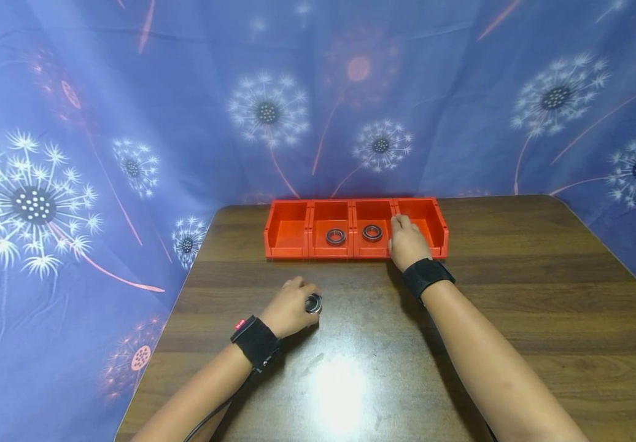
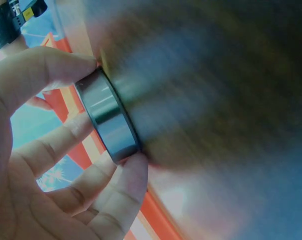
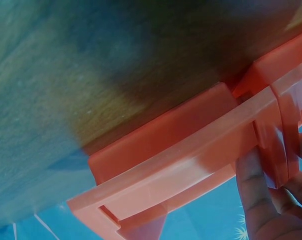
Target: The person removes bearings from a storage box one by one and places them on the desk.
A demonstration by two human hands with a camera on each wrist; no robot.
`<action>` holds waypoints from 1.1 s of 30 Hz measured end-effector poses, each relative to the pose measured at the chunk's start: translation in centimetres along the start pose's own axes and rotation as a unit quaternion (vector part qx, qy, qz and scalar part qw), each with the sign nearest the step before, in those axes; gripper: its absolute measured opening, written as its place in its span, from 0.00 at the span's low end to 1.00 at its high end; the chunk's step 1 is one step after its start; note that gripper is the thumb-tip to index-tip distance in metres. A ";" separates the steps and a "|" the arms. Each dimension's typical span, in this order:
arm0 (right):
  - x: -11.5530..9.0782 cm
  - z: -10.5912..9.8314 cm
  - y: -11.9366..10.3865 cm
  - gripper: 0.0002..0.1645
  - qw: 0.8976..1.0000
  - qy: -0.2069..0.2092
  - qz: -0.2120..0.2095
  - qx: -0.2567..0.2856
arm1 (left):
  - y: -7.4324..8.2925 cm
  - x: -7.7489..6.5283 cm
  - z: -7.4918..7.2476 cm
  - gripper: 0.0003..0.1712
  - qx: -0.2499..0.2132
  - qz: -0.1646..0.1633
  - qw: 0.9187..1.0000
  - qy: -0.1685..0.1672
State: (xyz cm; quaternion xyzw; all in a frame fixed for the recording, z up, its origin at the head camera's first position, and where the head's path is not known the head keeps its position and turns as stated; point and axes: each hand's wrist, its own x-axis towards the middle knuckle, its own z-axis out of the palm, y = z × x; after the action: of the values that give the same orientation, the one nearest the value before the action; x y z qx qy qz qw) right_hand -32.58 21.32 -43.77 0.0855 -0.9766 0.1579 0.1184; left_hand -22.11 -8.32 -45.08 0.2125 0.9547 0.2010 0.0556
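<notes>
My left hand [image 1: 291,308] holds a metal ball bearing [image 1: 314,303] by its rim above the table. In the left wrist view, thumb and fingertips pinch the bearing's shiny outer ring [image 2: 108,115]. My right hand [image 1: 409,244] is at the row of red plastic bins [image 1: 289,252], at the divider beside the rightmost bin. In the right wrist view its fingers [image 3: 253,187] lie on both sides of that wall, gripping it; part of the hand is out of frame. One bearing [image 1: 336,236] lies in the second bin from the left, another bearing [image 1: 372,232] in the third.
The bins stand along the back of a brown wood-grain table [image 1: 522,294]. Behind them hangs a blue cloth [image 1: 450,123] with a dandelion print. Bright glare lies on the table's front middle. Black bands [image 1: 427,277] wrap both wrists, and a cable runs along the left forearm.
</notes>
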 end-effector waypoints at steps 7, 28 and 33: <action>0.0 0.0 0.2 0.35 1.000 0.004 0.002 -0.003 | 0.2 0.1 0.0 0.30 0.010 0.005 1.000 0.009; 0.1 0.6 0.6 0.35 1.000 0.017 -0.002 0.000 | 3.3 5.7 -4.3 0.51 0.021 0.010 0.999 0.029; -0.1 0.5 0.4 0.35 1.000 0.008 0.001 -0.003 | 3.7 10.7 -4.5 0.39 0.037 -0.001 0.999 0.028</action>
State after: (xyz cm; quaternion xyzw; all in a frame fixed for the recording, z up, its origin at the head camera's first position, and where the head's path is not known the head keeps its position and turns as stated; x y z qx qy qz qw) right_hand -32.63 21.51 -44.37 0.0831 -0.9761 0.1561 0.1264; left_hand -31.25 -2.35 -39.68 0.2073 0.9630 0.1709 0.0214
